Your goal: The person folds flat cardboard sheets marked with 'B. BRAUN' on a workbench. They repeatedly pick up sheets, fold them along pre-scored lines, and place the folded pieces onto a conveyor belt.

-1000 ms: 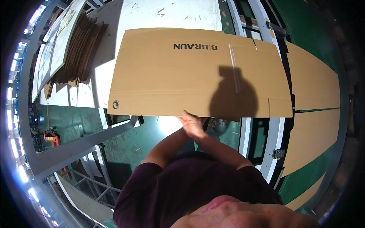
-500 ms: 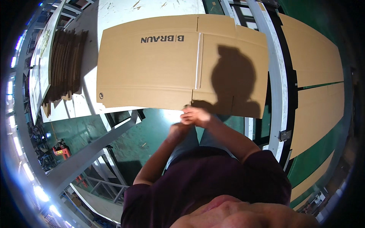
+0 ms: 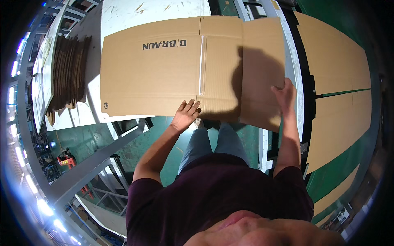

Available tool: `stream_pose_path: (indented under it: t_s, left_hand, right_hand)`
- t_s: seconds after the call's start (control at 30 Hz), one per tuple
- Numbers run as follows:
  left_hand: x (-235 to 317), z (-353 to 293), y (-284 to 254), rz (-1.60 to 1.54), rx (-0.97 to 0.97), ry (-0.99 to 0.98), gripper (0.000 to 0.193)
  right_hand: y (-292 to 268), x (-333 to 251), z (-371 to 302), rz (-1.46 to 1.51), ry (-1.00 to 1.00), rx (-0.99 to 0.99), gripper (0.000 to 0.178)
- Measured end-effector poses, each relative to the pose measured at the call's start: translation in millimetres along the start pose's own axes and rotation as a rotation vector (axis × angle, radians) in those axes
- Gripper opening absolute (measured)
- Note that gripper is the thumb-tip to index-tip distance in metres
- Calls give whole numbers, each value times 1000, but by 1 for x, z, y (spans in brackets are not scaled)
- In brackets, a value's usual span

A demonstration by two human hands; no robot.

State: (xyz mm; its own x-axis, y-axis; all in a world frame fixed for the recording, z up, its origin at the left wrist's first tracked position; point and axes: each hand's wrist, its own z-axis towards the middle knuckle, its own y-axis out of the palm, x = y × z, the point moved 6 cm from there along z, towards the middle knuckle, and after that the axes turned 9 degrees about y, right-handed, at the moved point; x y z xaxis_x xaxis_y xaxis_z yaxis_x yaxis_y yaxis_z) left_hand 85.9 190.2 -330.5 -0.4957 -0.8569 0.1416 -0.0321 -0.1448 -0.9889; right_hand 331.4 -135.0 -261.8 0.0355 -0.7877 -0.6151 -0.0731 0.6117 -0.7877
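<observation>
A large flat cardboard sheet (image 3: 152,80) lies across in front of me, with dark print, creases and a pale strip down its middle. My left hand (image 3: 186,115) rests on its near edge, fingers stretched out and slightly apart. At the sheet's right edge my right hand (image 3: 286,95) grips the cardboard, thumb on top and the other fingers hidden beneath. The right-hand panel (image 3: 262,61) is tilted up along a crease. My shadow falls over that panel and the crease.
A white table (image 3: 123,12) bears the sheet's left part. On the left, a stack of cardboard (image 3: 69,74) stands beside a white board (image 3: 43,78). A pale metal rail (image 3: 293,61) runs along the right; past it, more cardboard sheets (image 3: 336,61) lie over green. A grey beam (image 3: 94,168) crosses lower left.
My hands were together at the near edge and have parted. The left now lies on the sheet; the right took hold of its right edge. The right panel has lifted, and the sheet shifted slightly left.
</observation>
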Motion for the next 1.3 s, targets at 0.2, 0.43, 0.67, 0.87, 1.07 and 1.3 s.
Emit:
stream_pose_path:
  t_s: [0.2, 0.43, 0.67, 0.87, 1.07, 1.3]
  left_hand:
    - [3, -5, 13, -34, 50, 88, 28]
    - [-1, -6, 9, -52, 175, 119, 25]
    - [-5, 0, -8, -133, 355, 211, 19]
    - [-15, -16, 6, -264, 397, 78, 30]
    - [-12, -7, 14, -230, 308, 58, 54]
    - [-14, 36, 15, -280, 288, 39, 53]
  right_hand:
    - [121, -161, -54, -21, -242, -50, 69]
    - [252, -174, -62, -367, -142, -191, 70]
    - [249, -156, -65, -175, -307, -59, 56]
    - [249, -151, -63, -219, -341, -2, 54]
    - [201, -92, -21, -171, -44, 280, 67]
    - [179, -39, 54, -16, 235, 87, 73]
